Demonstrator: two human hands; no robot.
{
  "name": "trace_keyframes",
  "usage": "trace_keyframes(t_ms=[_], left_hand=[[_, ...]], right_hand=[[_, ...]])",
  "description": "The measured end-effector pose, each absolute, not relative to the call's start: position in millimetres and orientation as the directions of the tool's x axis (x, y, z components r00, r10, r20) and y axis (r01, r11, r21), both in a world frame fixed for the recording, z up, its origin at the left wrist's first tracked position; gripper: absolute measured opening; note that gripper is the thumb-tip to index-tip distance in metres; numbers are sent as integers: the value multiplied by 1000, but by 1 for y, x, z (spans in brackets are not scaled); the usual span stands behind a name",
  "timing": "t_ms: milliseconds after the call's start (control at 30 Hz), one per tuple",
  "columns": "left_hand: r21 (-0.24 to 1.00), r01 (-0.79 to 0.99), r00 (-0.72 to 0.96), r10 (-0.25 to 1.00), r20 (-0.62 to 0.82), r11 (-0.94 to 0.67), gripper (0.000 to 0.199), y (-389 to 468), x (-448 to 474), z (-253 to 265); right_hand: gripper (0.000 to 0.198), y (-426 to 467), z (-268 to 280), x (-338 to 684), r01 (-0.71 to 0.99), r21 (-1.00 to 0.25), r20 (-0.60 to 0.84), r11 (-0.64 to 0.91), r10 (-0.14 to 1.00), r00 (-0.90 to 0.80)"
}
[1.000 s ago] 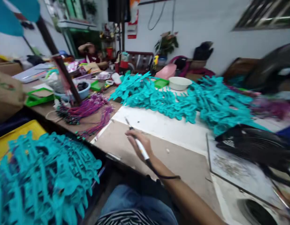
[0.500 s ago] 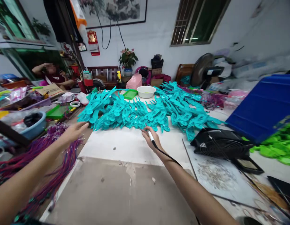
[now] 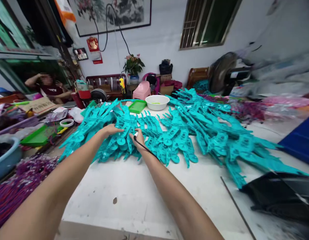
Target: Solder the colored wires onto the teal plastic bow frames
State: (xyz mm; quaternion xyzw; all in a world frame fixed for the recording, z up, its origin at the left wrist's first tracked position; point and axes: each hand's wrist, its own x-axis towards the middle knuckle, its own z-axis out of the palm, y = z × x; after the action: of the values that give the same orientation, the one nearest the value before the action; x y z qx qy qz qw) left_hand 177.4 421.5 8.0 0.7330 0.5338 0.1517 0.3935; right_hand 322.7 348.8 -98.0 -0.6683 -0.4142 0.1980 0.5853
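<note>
Turquoise plastic parts (image 3: 166, 143) lie heaped in overlapping rows across the white table. My left hand (image 3: 111, 129) reaches over the left part of the heap, its thumb stretched out and its other fingers partly hidden. It touches or hovers just above the parts; I cannot tell which. Close to its right, my right hand (image 3: 138, 136) is closed around a soldering iron (image 3: 136, 134) with a white handle, whose black cable runs back along my forearm. The iron's tip is hidden among the turquoise parts.
Behind the heap stand a white bowl (image 3: 157, 102) and a green tray (image 3: 137, 106). A black fan unit (image 3: 281, 196) sits at right, near a blue bin (image 3: 301, 140). Bundled purple cords (image 3: 27, 180) lie at left. Another person (image 3: 51, 88) sits at the far left.
My view has moved closer to the turquoise heap. My left hand has gone forward and right onto the parts' area; my right hand, still with the iron, has come left and in beside it.
</note>
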Motion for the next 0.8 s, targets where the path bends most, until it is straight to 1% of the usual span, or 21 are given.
trace_keyframes(t_ms=[67, 167, 233, 300, 367, 467, 600, 667, 733, 767, 800], left_hand=[[741, 667, 369, 899, -237, -78, 67, 419, 184, 6], [764, 644, 380, 879, -287, -28, 66, 409, 191, 6], [791, 612, 409, 860, -307, -9, 64, 400, 194, 8], [827, 562, 454, 840, -297, -11, 61, 392, 196, 12], [880, 474, 512, 824, -244, -34, 59, 384, 197, 18], [953, 294, 584, 803, -120, -71, 58, 370, 199, 32], [990, 81, 633, 773, 39, -117, 54, 333, 203, 56], [992, -21, 653, 749, 110, -127, 51, 299, 204, 67], [987, -131, 681, 715, 155, -89, 49, 251, 205, 74], [983, -180, 694, 702, 161, -47, 47, 223, 204, 75], [974, -225, 694, 700, 167, -10, 44, 193, 201, 74]], right_hand=[[42, 347, -101, 322, 318, -948, 210, 19, 787, 580], [43, 335, -101, 321, 317, -948, 216, 25, 783, 584], [44, 325, -96, 320, 320, -947, 230, 37, 774, 589], [45, 315, -87, 320, 330, -942, 256, 58, 759, 598], [44, 305, -72, 320, 347, -933, 298, 92, 739, 605], [43, 288, -43, 324, 381, -911, 375, 156, 700, 609], [42, 247, 1, 330, 428, -876, 462, 222, 640, 614], [42, 210, 22, 331, 477, -842, 524, 254, 597, 607], [42, 157, 40, 330, 572, -778, 605, 259, 552, 573], [41, 126, 48, 328, 628, -745, 635, 224, 527, 565], [41, 93, 55, 326, 674, -718, 645, 176, 532, 549]])
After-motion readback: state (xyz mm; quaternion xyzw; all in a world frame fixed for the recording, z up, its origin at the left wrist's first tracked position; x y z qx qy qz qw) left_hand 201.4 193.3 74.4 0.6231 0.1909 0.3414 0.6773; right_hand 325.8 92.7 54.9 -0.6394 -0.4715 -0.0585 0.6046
